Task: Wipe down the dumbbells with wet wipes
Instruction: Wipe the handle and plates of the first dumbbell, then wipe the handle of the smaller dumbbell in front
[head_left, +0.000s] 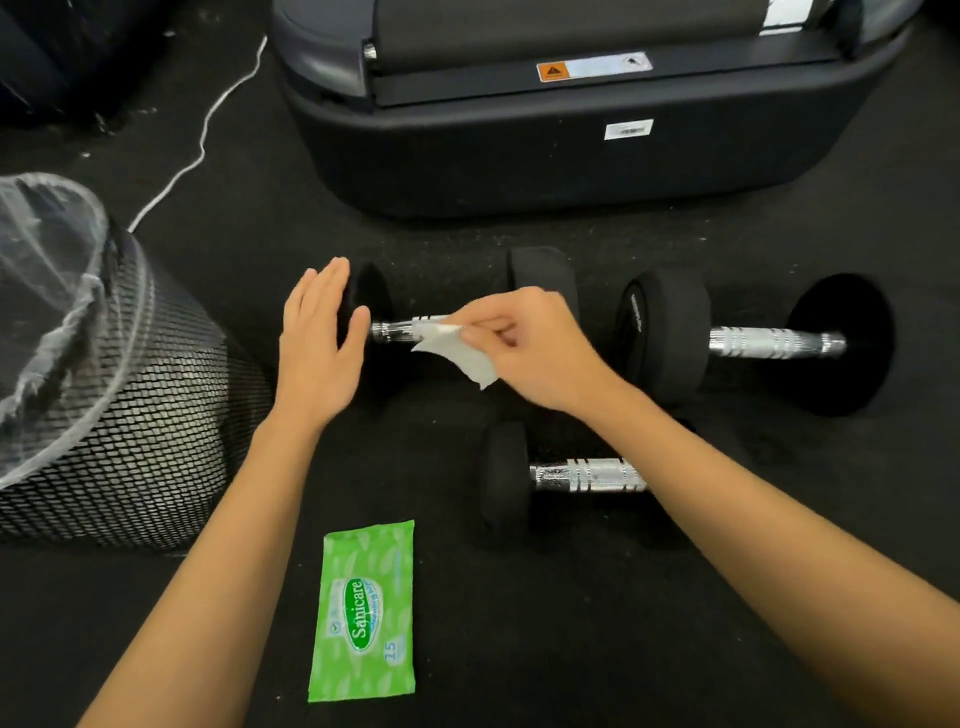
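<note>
So that the far-left dumbbell (441, 312) can't roll on the floor, its end weight is steadied by the left hand (319, 338), fingers straight & flat, while a wet wipe (460, 353), pinched by the right hand (524, 348), is rubbed along the chrome handle.

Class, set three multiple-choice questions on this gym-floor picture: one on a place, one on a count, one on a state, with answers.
1. Where does the green wet-wipe pack lie?
A between the forearms
B inside the bin
C on the treadmill

2. How many black dumbbells with chrome handles show?
A two
B three
C five

3. What is the right hand doing?
A resting flat
B pinching a white wipe
C lifting the pack

Answers: 1 A, it lies on the floor between both forearms; 2 B, three handles show; 3 B, its fingers pinch the wipe against a handle.
</note>
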